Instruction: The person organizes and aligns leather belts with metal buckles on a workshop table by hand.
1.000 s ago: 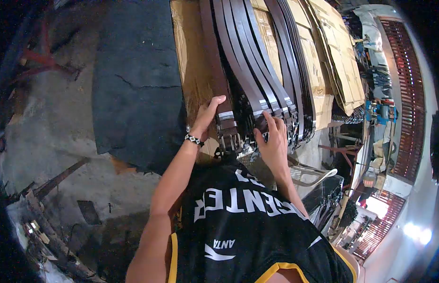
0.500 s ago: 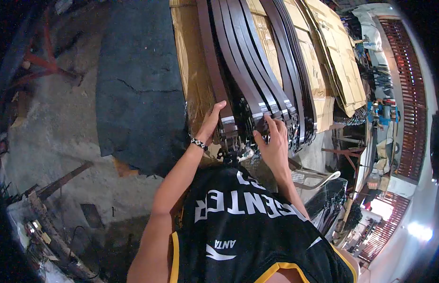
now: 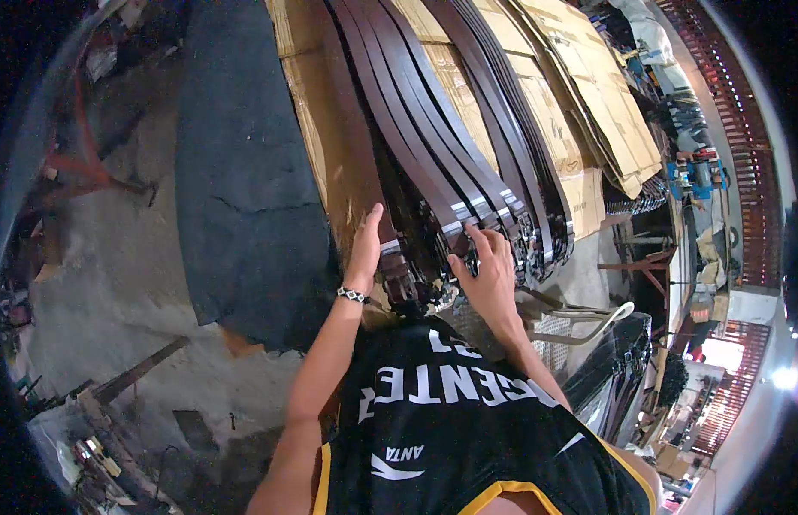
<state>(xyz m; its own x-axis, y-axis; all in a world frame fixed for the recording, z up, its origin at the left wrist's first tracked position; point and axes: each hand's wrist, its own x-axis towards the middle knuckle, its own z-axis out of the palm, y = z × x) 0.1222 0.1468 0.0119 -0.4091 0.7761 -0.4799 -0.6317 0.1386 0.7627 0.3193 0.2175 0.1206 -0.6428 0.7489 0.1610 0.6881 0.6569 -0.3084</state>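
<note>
Dark brown belts lie lengthwise in stacks on cardboard in the head view, their buckle ends toward my body. My left hand rests along the outer edge of the leftmost stack, fingers straight and together, holding nothing. Over the middle stack, near the shiny bands by the buckles, is my right hand. Its thumb stands apart from its slightly bent fingers, and the fingertips touch the belts. Part of the buckles is hidden behind my right hand.
Another belt stack lies to the right, beside folded cardboard sheets. A dark sheet hangs or lies at the left. A pale chair stands close on my right, near a plastic-wrapped bundle.
My view has shifted, so the belts appear further left. My left hand's fingers have straightened and come off the top of the left stack to its side. My right hand stays by the middle stack.
</note>
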